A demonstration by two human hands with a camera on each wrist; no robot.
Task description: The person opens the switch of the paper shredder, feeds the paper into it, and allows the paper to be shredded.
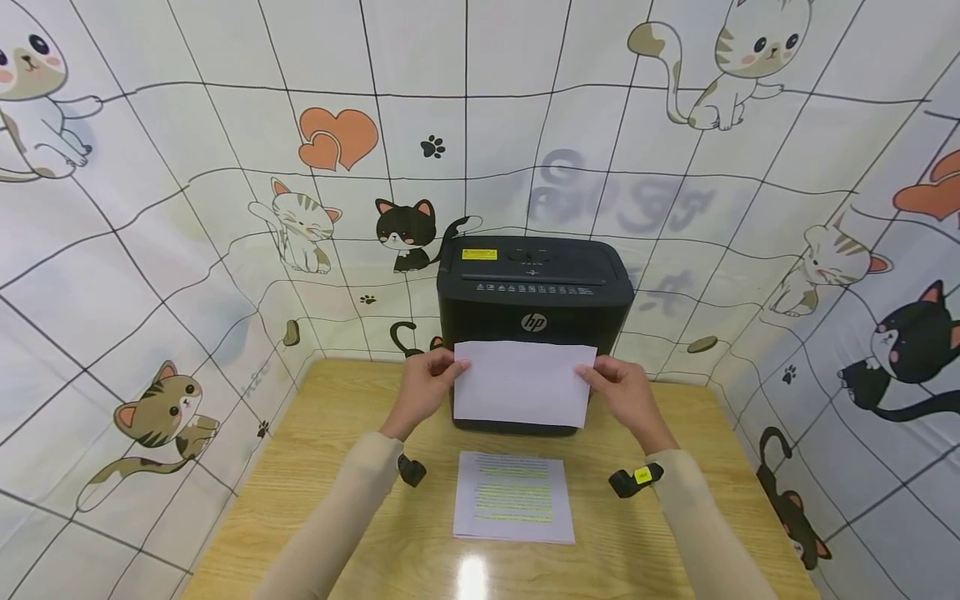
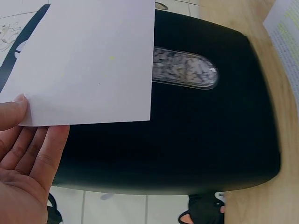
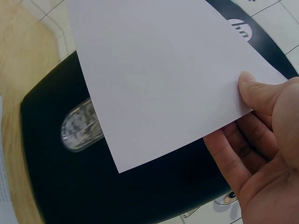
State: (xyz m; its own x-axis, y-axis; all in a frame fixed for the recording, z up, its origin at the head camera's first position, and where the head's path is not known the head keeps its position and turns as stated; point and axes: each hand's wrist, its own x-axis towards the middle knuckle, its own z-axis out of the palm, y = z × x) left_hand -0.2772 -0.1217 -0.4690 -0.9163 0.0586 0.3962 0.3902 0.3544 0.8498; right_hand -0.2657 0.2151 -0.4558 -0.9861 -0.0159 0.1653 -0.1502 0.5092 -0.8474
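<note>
A blank-looking sheet of paper [image 1: 525,385] is held up across the front of a black HP paper shredder [image 1: 534,292]. My left hand [image 1: 425,385] pinches the sheet's left edge between thumb and fingers. At the opposite edge, my right hand [image 1: 624,392] pinches it the same way. In the left wrist view the thumb lies on the face of the paper [image 2: 93,70], with the other fingers behind it. The right wrist view shows a similar hold. Behind the sheet, the shredder's clear window [image 2: 187,68] shows shredded bits of paper inside; the sheet hides part of it.
A stack of printed sheets [image 1: 513,500] with yellow-highlighted lines lies on the wooden table [image 1: 330,500] in front of the shredder. The cat-patterned wall covering [image 1: 225,167] stands close behind and on both sides. A yellow label [image 1: 480,254] is on the shredder's top.
</note>
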